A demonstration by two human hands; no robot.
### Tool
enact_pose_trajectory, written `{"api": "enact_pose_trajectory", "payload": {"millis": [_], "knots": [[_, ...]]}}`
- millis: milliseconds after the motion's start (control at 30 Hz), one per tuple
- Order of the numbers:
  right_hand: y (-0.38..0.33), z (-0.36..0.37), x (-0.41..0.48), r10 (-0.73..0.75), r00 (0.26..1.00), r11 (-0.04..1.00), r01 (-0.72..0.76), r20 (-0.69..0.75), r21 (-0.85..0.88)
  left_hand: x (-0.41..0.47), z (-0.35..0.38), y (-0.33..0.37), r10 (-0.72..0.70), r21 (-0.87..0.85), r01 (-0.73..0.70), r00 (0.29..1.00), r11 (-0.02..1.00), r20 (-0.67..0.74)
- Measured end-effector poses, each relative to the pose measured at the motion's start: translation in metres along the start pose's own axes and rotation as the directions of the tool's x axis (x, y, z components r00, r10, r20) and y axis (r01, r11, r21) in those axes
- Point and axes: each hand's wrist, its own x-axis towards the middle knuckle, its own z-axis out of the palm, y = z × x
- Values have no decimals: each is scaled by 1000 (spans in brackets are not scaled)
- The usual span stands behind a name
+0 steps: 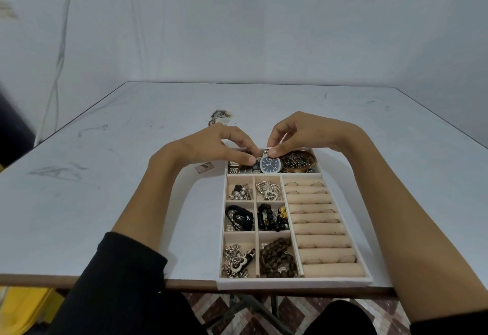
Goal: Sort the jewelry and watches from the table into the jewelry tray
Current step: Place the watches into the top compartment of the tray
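Note:
A white jewelry tray [293, 282] sits at the table's near edge. Both hands meet over its far long compartment. A watch with a dark round dial [270, 165] sits there on its edge; my left hand [219, 144] pinches its left side and my right hand [295, 131] pinches its top. Other watches [234, 168] lie left of it. A copper bangle [301, 161] with dark chain pieces lies to its right. The small compartments hold earrings [240, 192], silver pendants [268, 191], black beads [272, 217] and a brown bead string [278, 258]. Ring rolls [317, 226] hold several rings.
The white table [132, 176] shows scuff marks, a burnt spot [219, 117] at the middle back and a small sticker [204, 168] left of the tray. A white sheet hangs behind. Something yellow [23, 305] sits under the table at the left.

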Motion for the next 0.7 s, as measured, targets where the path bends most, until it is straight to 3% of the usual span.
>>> {"api": "enact_pose_trajectory", "payload": {"millis": [367,567,700], "knots": [[-2,1,1,19,1000,1000,-19,11,3,2,1,2,10,-14,-10,1000,1000,-1],[-2,0,-2,11,1000,999,-10,27,-47,1,-1,1,15,58,-16,1000,998,27],[-8,-3,-7,-29,999,997,26,-39,-72,1,-1,0,-12,59,12,1000,998,-4]]}}
